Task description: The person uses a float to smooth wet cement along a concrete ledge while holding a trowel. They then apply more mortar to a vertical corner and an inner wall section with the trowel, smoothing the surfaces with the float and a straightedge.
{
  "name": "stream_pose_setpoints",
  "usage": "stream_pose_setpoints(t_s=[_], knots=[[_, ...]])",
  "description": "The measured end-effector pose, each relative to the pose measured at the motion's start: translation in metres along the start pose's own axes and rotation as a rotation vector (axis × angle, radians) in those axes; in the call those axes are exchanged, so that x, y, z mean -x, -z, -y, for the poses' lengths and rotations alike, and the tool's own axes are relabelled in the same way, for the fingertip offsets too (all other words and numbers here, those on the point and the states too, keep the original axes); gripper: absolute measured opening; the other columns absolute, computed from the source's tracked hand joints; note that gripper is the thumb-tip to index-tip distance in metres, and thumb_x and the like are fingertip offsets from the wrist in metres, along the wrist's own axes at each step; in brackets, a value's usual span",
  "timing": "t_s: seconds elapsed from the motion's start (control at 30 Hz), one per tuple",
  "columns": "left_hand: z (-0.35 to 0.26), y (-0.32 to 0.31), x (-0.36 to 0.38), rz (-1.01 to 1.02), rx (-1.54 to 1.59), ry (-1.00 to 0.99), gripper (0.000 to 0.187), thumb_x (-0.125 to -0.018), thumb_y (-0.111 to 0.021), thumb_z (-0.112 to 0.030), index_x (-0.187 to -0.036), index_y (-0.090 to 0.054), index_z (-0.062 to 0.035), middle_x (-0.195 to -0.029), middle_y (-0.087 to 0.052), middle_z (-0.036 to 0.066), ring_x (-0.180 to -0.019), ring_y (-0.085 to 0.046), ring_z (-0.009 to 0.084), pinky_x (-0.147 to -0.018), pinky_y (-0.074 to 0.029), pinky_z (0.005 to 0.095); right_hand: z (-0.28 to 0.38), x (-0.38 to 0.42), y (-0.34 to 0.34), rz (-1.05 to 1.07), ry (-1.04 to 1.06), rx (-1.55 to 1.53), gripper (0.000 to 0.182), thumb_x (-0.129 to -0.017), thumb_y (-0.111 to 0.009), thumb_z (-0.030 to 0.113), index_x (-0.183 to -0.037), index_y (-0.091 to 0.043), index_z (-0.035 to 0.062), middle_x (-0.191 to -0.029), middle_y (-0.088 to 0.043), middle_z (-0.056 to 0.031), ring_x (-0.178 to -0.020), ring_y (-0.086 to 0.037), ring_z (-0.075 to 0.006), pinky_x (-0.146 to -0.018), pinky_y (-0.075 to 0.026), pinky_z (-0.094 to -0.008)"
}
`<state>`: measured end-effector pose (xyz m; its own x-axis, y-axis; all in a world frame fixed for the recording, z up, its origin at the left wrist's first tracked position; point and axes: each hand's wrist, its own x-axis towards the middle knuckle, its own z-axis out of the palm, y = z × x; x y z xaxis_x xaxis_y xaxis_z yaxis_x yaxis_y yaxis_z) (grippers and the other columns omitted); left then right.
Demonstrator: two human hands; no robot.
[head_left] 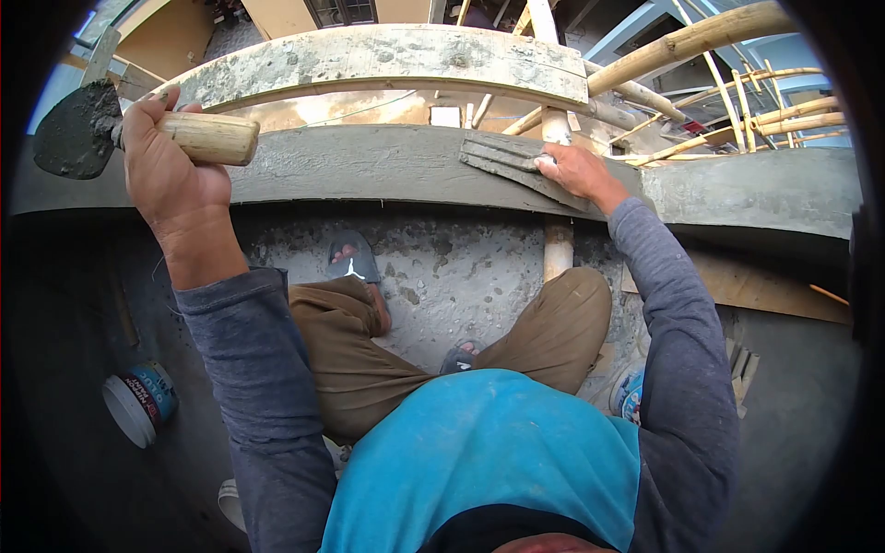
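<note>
At the upper left, my left hand (175, 175) is closed round the wooden handle of a trowel (78, 134); its dark blade, coated in wet mortar, points left above the ledge. My right hand (576, 173) grips a flat grey float (516, 164), which lies on top of the grey cement ledge (350, 164). The float is tilted slightly down to the right and has mortar on it. Smooth, damp-looking cement covers the ledge around it. The underside of the float is hidden.
A mortar-spattered plank (387, 60) runs beyond the ledge, with bamboo poles (691, 46) at the upper right. Below the ledge are a paint bucket (138, 405) at left, another bucket (629, 392) near my right elbow, and a board (747, 288) at right.
</note>
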<state>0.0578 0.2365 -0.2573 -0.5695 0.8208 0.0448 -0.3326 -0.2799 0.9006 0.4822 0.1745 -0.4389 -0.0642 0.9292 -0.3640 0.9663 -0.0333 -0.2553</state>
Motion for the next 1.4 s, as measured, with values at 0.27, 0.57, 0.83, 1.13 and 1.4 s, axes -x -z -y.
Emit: stream_pose_setpoints(t_s=[0.27, 0.57, 0.83, 1.13, 1.4], knots=[[-0.001, -0.001, 0.002, 0.025, -0.017, 0.024, 0.019, -0.084, -0.051, -0.012, -0.101, -0.051, -0.0041, -0.098, -0.06, 0.01, -0.078, -0.056, 0.0197, -0.075, -0.049, 0.0333, -0.021, 0.015, 0.003, 0.015, -0.06, 0.033, 0.038, -0.086, -0.05, 0.047, -0.104, -0.058, 0.014, -0.099, -0.063, -0.0183, -0.098, -0.058, -0.0384, -0.081, -0.044, -0.0496], [-0.002, 0.01, -0.004, 0.022, -0.022, 0.004, 0.021, -0.084, -0.052, -0.012, -0.103, -0.052, -0.0024, -0.098, -0.059, 0.009, -0.08, -0.055, 0.0196, -0.077, -0.048, 0.0344, -0.021, 0.059, 0.012, -0.196, -0.069, 0.053, 0.04, -0.083, -0.057, 0.047, -0.099, -0.061, 0.0105, -0.086, -0.066, -0.0172, -0.086, -0.062, -0.0369, -0.074, -0.047, -0.0479], [0.001, -0.002, 0.0, -0.018, -0.011, 0.029, 0.021, -0.085, -0.052, -0.013, -0.101, -0.052, -0.0002, -0.096, -0.058, 0.01, -0.078, -0.055, 0.0185, -0.073, -0.048, 0.032, 0.072, -0.01, -0.016, -0.137, 0.049, -0.016, 0.042, -0.085, -0.054, 0.05, -0.093, -0.058, 0.009, -0.086, -0.065, -0.0164, -0.087, -0.061, -0.037, -0.073, -0.046, -0.0495], [0.005, -0.004, -0.005, 0.003, 0.0, 0.018, 0.021, -0.083, -0.054, -0.014, -0.099, -0.054, 0.0003, -0.096, -0.058, 0.009, -0.08, -0.055, 0.0202, -0.075, -0.047, 0.0348, 0.057, -0.008, -0.002, -0.032, -0.018, 0.008, 0.043, -0.084, -0.054, 0.051, -0.097, -0.061, 0.01, -0.094, -0.065, -0.0159, -0.094, -0.06, -0.0352, -0.078, -0.045, -0.0487], [0.007, -0.015, 0.002, 0.033, -0.035, 0.036, 0.018, -0.085, -0.052, -0.013, -0.099, -0.054, -0.0026, -0.094, -0.059, 0.009, -0.078, -0.056, 0.0192, -0.076, -0.049, 0.0327, 0.042, 0.002, 0.002, -0.026, -0.07, 0.009, 0.044, -0.084, -0.055, 0.051, -0.101, -0.062, 0.0112, -0.098, -0.065, -0.0156, -0.097, -0.06, -0.034, -0.08, -0.045, -0.048]])
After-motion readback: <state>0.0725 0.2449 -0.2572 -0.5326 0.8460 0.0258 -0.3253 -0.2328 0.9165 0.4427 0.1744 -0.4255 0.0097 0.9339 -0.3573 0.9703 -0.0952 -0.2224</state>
